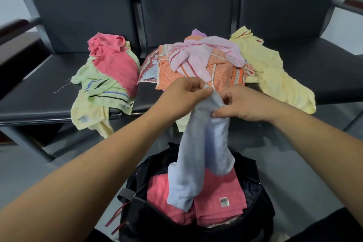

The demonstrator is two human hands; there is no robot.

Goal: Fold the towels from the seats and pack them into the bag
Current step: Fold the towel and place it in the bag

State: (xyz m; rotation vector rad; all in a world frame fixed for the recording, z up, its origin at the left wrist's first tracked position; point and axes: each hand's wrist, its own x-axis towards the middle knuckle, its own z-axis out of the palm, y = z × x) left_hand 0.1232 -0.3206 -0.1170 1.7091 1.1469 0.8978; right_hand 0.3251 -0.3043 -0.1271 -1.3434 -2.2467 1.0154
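A light blue towel (pixel 204 153) hangs crumpled in front of me above the open black bag (pixel 255 192). My left hand (pixel 184 96) pinches its top corner, and my right hand (pixel 241 104) pinches the edge just beside it. Inside the bag lie folded pink towels (pixel 216 202). On the dark seats (pixel 49 88) behind are loose towels: a pink one (pixel 115 61) over green striped and pale yellow ones on the left, an orange and pink heap (pixel 196 65) in the middle, and a yellow towel (pixel 275 74) on the right.
The black seats form a row with backrests and a dark armrest (pixel 17 25) at the left and one at the right edge. The bag stands on a grey floor close to my legs, with red zipper pulls (pixel 117 216) hanging at its left.
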